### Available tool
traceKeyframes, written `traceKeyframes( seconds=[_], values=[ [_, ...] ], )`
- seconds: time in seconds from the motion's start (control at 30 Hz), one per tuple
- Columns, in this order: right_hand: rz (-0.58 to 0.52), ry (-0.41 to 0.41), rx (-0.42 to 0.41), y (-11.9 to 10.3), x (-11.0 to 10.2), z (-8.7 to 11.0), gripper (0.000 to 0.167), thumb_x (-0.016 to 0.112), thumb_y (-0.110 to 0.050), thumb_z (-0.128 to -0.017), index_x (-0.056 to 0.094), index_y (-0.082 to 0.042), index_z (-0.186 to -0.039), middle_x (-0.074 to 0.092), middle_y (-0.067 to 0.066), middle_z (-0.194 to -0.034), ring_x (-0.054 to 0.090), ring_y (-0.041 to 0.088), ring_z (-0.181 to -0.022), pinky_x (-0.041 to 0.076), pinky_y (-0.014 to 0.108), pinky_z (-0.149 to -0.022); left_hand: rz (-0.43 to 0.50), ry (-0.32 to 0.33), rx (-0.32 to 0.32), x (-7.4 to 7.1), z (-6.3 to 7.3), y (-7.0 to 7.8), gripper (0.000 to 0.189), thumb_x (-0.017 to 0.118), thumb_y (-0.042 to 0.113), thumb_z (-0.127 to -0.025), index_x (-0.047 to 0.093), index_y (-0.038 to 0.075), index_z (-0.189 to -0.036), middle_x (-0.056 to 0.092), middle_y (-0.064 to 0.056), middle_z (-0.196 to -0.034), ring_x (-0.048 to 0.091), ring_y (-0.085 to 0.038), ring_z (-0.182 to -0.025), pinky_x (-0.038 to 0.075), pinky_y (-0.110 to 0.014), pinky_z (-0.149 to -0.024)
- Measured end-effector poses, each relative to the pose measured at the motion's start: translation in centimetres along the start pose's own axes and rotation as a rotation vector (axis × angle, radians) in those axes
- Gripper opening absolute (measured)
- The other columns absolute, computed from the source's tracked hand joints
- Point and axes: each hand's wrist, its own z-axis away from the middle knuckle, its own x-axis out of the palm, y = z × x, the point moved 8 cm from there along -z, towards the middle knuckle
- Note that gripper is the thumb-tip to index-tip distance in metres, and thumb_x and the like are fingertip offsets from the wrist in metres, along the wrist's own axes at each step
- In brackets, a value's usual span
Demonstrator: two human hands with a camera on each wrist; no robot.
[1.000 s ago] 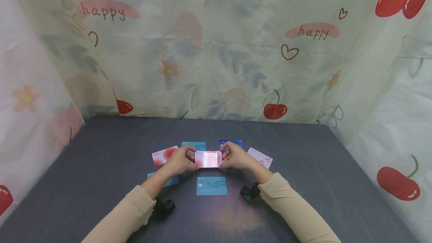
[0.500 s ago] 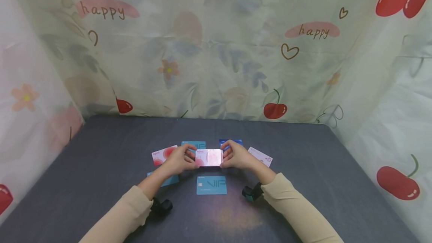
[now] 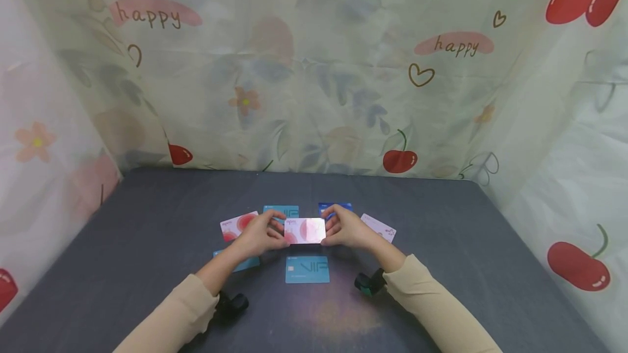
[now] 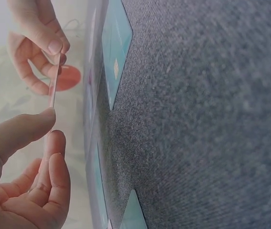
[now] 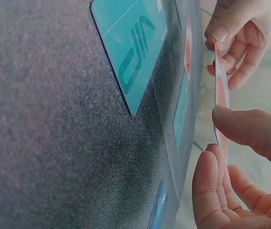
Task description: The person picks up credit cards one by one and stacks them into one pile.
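Note:
A pink card (image 3: 304, 231) with round red-pink shapes is held up above the table between both hands, its face catching a bright glare. My left hand (image 3: 261, 231) pinches its left end between thumb and fingers. At the other end, my right hand (image 3: 344, 226) pinches the card the same way. Seen edge-on in the left wrist view, the pink card (image 4: 54, 93) is thin and raised off the cloth. Just in front of it on the table lies a light blue VIP card (image 3: 307, 270).
Around the hands lie a pink card (image 3: 239, 226), a light blue card (image 3: 281, 212), a dark blue card (image 3: 336, 207), a pale pink card (image 3: 378, 227) and a partly covered blue card (image 3: 247, 263). Dark grey cloth covers the table (image 3: 147, 287); a printed curtain (image 3: 314, 97) stands behind.
The pink card has shifted very slightly to the right, and the glare on its face has changed. Both hands keep hold of its ends. The cards on the table have not moved.

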Motion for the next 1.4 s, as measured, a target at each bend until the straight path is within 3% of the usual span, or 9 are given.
traceKeyframes(
  seconds=[0.37, 0.73, 1.4],
  values=[
    [-0.014, -0.018, -0.089, -0.9, 0.0, 0.9, 0.054, 0.076, 0.001, -0.072, 0.046, 0.004, -0.117, 0.059, 0.014, -0.089, 0.060, 0.009, -0.073, 0.053, 0.024, -0.068, 0.003, -0.023, 0.041, 0.2, 0.6, 0.7, 0.058, 0.074, 0.004, -0.076, 0.046, -0.006, -0.126, 0.058, -0.016, -0.100, 0.066, -0.016, -0.081, 0.055, -0.029, -0.071],
    [-0.009, -0.031, -0.096, -1.3, 0.1, 1.8, 0.055, 0.075, 0.001, -0.073, 0.045, 0.006, -0.118, 0.059, 0.020, -0.093, 0.060, 0.012, -0.075, 0.054, 0.025, -0.070, -0.010, -0.013, 0.042, 0.3, 1.0, 0.9, 0.056, 0.074, 0.005, -0.076, 0.049, -0.003, -0.125, 0.058, -0.012, -0.098, 0.065, -0.014, -0.078, 0.056, -0.029, -0.072],
    [-0.003, -0.037, -0.084, -0.8, 0.7, 2.5, 0.054, 0.076, -0.003, -0.073, 0.047, 0.001, -0.118, 0.059, 0.013, -0.092, 0.060, 0.011, -0.076, 0.054, 0.025, -0.070, 0.001, -0.050, 0.082, 0.7, 1.9, 0.8, 0.055, 0.074, 0.007, -0.076, 0.049, -0.004, -0.124, 0.058, -0.015, -0.098, 0.064, -0.013, -0.078, 0.056, -0.027, -0.073]
  ],
)
